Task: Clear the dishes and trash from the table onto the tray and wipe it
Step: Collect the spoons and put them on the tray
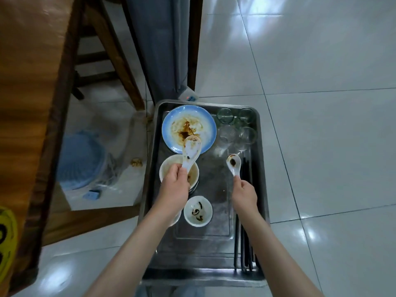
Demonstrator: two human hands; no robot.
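**Spoons going down, wiping not yet begun**

Both our forearms reach out over the tray's near edge. Our left hand (pixel 174 185) is curled round the handle of a large white spoon (pixel 191 151), whose bowl hangs over the near rim of the blue plate (pixel 188 127). Our right hand (pixel 244 195) pinches the handle of a smaller white spoon (pixel 234 165) with dark sauce in it, held over the tray's right half, just beside the black chopsticks (pixel 243 239) that lie along the right edge.

On the steel tray (pixel 205 273) we already have the stained plate at the far left corner, four clear glasses (pixel 236 130) at the far right corner, a soiled bowl (pixel 165 171) under our left hand, and a small bowl with dark scraps (pixel 198 211) near the middle.

We judge the dish-clearing to be well on, with the two spoons not yet set down. At the left stands the wooden table (pixel 27 82), its visible strip bare apart from something yellow at the frame's lower left corner. No cloth is in sight, so wiping remains. We cannot tell what lies on the rest of the tabletop.
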